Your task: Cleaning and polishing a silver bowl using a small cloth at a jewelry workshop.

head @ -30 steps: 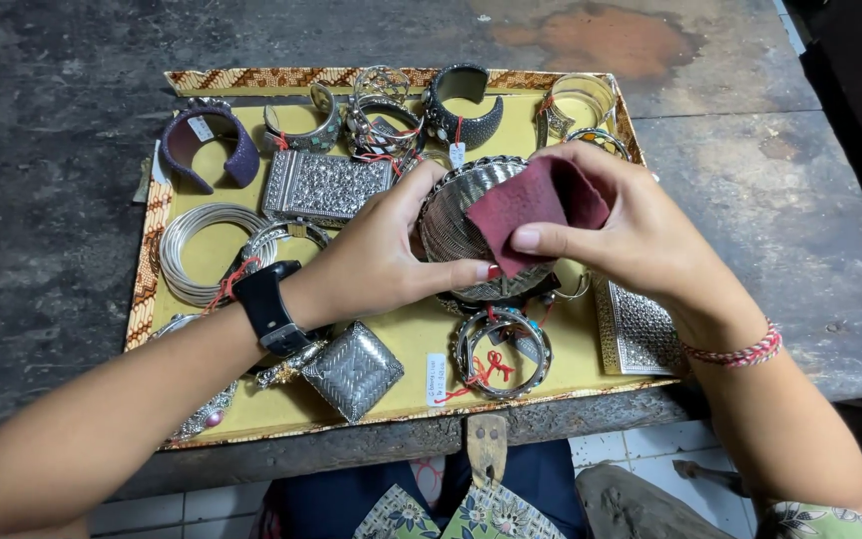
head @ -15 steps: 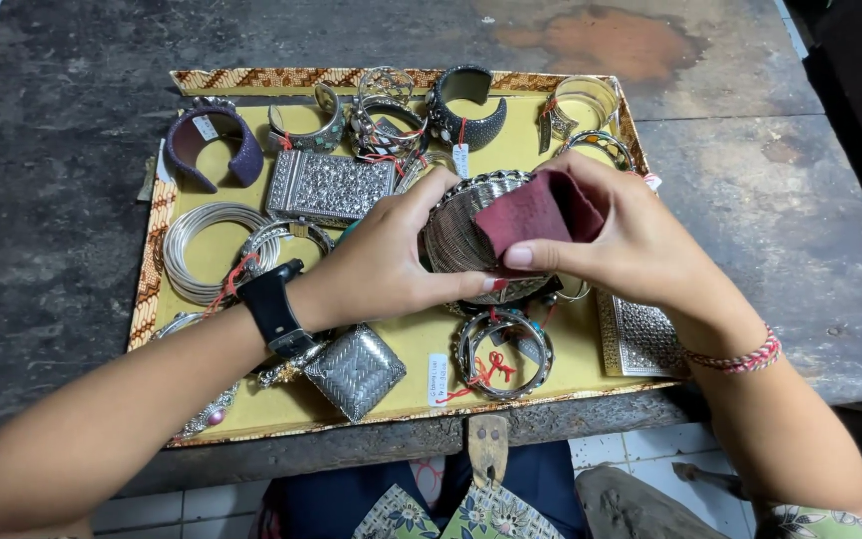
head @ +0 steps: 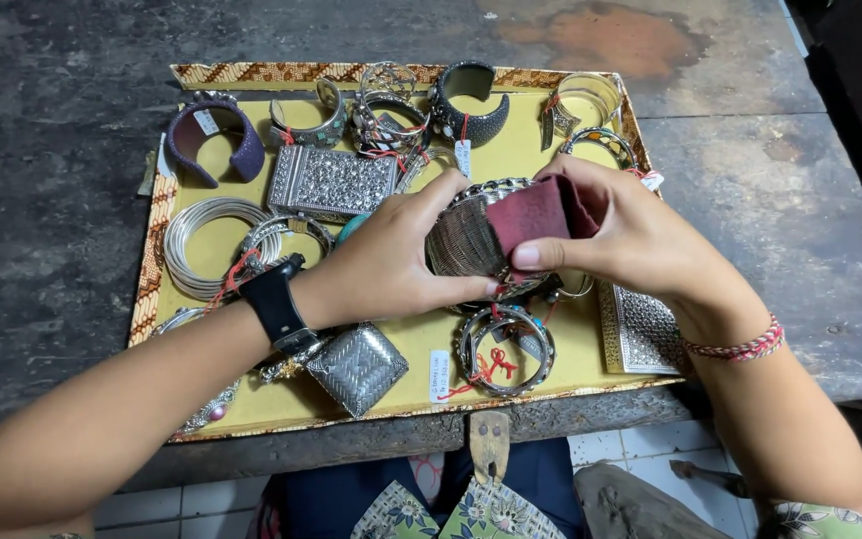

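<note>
Item: wide woven silver cuff (head: 466, 240), held above the middle of the yellow tray (head: 511, 165).

Left hand (head: 391, 265), black watch (head: 273, 302) at the wrist: fingers curled shut around the cuff's 9 o'clock side, thumb across the top.

Right hand (head: 641, 240), braided red wristband (head: 740, 347): thumb and fingers pinched on a maroon cloth (head: 541, 212), pressing it to the cuff's 3 o'clock edge.

Surroundings, left to right: purple cuff (head: 214, 140) at 10 o'clock of the tray, stacked thin bangles (head: 207, 240) at 9, silver box (head: 331, 182) at 11, small embossed case (head: 358, 367) at 7, red-tied bangle (head: 506, 347) directly below the cuff at 6, embossed plate (head: 636, 329) at 4.

Risks, judged: hard rubbing could work the cuff out of the left grip and drop it onto the bangle beneath, denting both; the cloth might snag the woven mesh or nearby red tag strings and drag pieces.
</note>
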